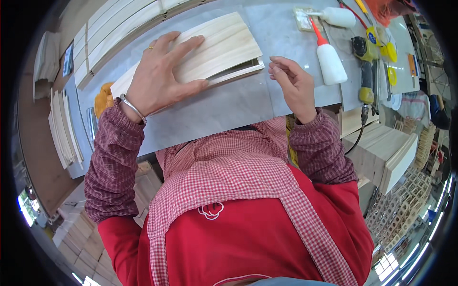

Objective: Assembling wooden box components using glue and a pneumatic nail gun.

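A pale wooden panel (224, 40) lies on a shallow wooden frame (238, 72) on the grey tabletop, with a dark gap between them at the near right. My left hand (160, 76) rests over the panel's left part, fingers spread on its top and thumb stretched along the near edge. Just right of the frame's corner, my right hand (296, 85) hovers apart from it, fingers loosely bent, with nothing visible in them. A white squeeze bottle (331, 64) with a red nozzle lies to the right of this hand.
Bundled wooden boards (119, 35) fill the table's far left. A second white bottle (339, 17) touches a small glue-smeared block (304, 20). At right lie a yellow-and-black power tool (366, 78) with a hose and a tape roll (374, 35). Wooden boxes (381, 148) stand below right.
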### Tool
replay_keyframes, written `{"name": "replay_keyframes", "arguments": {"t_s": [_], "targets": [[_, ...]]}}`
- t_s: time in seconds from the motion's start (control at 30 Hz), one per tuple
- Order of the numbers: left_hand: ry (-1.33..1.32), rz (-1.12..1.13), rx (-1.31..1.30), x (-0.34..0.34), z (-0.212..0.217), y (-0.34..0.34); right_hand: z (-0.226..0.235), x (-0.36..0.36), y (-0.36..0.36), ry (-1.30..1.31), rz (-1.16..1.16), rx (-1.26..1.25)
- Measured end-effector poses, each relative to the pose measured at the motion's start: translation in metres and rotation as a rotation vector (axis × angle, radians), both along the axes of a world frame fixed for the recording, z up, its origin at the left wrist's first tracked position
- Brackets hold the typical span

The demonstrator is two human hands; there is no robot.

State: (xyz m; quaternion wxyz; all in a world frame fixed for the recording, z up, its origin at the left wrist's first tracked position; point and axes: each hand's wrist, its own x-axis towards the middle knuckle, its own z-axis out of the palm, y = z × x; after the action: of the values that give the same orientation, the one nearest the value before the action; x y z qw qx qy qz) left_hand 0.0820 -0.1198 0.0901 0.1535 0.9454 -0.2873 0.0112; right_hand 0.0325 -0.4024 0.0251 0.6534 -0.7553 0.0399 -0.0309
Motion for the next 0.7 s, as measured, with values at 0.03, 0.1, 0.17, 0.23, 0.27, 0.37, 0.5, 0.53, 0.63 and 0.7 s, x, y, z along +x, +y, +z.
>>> {"name": "replay_keyframes", "arguments": {"t_s": [0.03,0.1,0.17,0.23,0.27,0.37,0.5,0.53,0.63,0.7], "targets": [[0.016,-0.009,0.007,0.002,0.002,-0.004,-0.001,0.001,0.000,0.009,0.014,-0.003],[0.048,-0.024,0.019,0.005,0.005,-0.012,-0.002,0.002,0.001,0.025,0.045,-0.011],[0.067,-0.038,0.030,0.007,0.004,-0.015,-0.004,0.001,0.003,0.036,0.054,-0.010],[0.059,-0.052,0.067,0.005,-0.001,-0.016,-0.006,0.001,0.006,-0.011,0.029,0.010],[0.055,-0.059,0.084,0.004,-0.003,-0.016,-0.006,0.001,0.008,-0.035,0.017,0.020],[0.048,-0.072,0.100,0.002,-0.009,-0.014,-0.006,0.000,0.013,-0.071,0.002,0.022],[0.031,-0.075,0.088,0.000,-0.014,-0.010,-0.003,-0.002,0.016,-0.118,0.012,-0.005],[0.030,-0.073,0.086,0.000,-0.015,-0.009,-0.002,-0.002,0.016,-0.131,0.011,-0.033],[0.029,-0.068,0.081,0.000,-0.016,-0.008,0.000,-0.002,0.016,-0.169,0.009,-0.116],[0.034,-0.069,0.094,0.000,-0.015,-0.009,-0.001,-0.002,0.016,-0.194,0.001,-0.139]]}}
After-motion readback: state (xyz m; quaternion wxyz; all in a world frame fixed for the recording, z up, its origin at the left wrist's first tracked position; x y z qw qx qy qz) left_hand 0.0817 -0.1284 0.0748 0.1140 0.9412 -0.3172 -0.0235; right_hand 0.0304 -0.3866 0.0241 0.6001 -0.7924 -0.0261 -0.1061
